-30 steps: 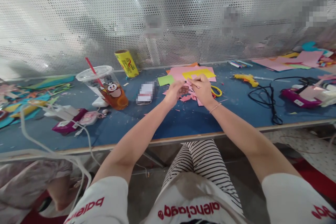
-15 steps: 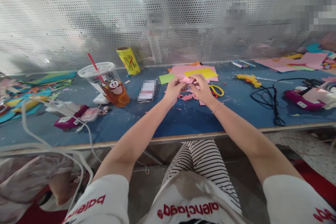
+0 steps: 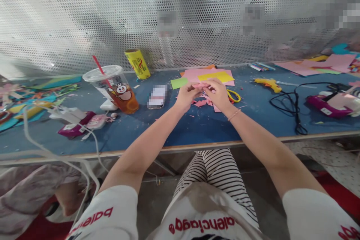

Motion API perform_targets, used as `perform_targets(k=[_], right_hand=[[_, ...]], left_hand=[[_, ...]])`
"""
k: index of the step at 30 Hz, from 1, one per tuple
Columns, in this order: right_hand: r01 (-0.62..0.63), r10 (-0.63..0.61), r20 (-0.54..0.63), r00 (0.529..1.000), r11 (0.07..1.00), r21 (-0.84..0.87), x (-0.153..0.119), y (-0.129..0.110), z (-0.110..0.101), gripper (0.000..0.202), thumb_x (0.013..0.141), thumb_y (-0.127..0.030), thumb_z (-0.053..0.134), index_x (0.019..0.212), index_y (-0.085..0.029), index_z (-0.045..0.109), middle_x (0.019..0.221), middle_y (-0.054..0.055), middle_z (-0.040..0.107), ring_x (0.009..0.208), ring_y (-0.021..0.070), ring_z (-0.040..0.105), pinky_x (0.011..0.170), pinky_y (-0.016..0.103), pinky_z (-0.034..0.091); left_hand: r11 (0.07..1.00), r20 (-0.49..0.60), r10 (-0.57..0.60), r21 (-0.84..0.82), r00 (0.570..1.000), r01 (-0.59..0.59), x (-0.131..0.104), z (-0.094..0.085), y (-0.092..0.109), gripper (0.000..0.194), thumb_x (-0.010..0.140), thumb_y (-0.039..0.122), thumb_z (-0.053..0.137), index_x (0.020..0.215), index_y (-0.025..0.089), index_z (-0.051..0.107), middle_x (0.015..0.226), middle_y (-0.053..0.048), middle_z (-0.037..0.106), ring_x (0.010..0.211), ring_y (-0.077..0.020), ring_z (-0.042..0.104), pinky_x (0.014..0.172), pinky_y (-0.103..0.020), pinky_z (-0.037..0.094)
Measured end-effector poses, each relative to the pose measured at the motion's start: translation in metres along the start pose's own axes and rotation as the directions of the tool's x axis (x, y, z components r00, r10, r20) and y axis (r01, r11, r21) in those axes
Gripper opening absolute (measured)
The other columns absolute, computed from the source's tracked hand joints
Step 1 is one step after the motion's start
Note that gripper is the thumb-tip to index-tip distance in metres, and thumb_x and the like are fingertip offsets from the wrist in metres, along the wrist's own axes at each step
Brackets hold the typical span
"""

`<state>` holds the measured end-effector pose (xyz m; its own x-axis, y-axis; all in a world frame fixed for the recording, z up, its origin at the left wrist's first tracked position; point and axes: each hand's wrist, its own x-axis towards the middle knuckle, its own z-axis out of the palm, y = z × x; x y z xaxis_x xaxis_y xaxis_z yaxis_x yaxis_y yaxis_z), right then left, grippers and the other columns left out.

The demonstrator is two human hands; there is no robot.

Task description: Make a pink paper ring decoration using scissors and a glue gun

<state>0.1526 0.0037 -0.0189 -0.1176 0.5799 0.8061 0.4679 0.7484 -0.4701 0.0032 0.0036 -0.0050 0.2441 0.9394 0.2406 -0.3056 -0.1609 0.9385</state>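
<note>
Left hand point(image 3: 185, 96) and right hand point(image 3: 218, 93) nearly meet above the blue desk point(image 3: 202, 131) – fingers curled, thumbs and fingertips closed in a pinch on a small pink paper piece point(image 3: 199, 85) between them. Its shape is mostly covered by fingers.

Just behind: pink paper sheets point(image 3: 191, 74), a yellow paper strip point(image 3: 216, 77), a light green paper piece point(image 3: 179, 83). Pink paper scraps point(image 3: 203, 102) lie below the hands; yellow scissor handles point(image 3: 235, 96) beside the right.

Lettering: white shirt point(image 3: 208, 210), red letters upside down – "alenciag" legible on the chest, "bale" on the left sleeve. Clear plastic cup point(image 3: 119, 92) bears a crowned snowman. Yellow cardboard tube point(image 3: 137, 64) has print too small to read; phone screen point(image 3: 158, 95) blurred out.
</note>
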Motion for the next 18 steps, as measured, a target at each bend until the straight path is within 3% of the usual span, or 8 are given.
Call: perform_targets(k=[9, 18], right_hand=[[0.072, -0.072, -0.053, 0.996, 0.997, -0.01, 0.0003, -0.01, -0.0026, 0.022, 0.085, -0.026, 0.053, 0.103, -0.027, 0.066, 0.103, 0.006, 0.06, 0.1, 0.0196, 0.056, 0.088, 0.041, 0.051], [0.107, -0.108, -0.029, 0.994, 0.994, -0.028, -0.0001, -0.0087, -0.0022, 0.025, 0.087, -0.026, 0.051, 0.107, -0.029, 0.066, 0.104, 0.005, 0.061, 0.101, 0.0195, 0.056, 0.093, 0.044, 0.048]], left_hand=[[0.995, -0.095, 0.095, 0.043, 0.991, -0.092, -0.0015, 0.001, 0.0025, 0.011, 0.071, 0.02, 0.068, 0.078, 0.013, 0.064, 0.073, -0.002, 0.069, 0.069, -0.0096, 0.066, 0.076, -0.027, 0.053], [0.998, -0.122, 0.06, 0.033, 0.991, -0.056, -0.0011, 0.0, 0.0018, 0.014, 0.069, 0.023, 0.071, 0.074, 0.012, 0.063, 0.068, -0.003, 0.068, 0.065, -0.0103, 0.066, 0.071, -0.027, 0.054]])
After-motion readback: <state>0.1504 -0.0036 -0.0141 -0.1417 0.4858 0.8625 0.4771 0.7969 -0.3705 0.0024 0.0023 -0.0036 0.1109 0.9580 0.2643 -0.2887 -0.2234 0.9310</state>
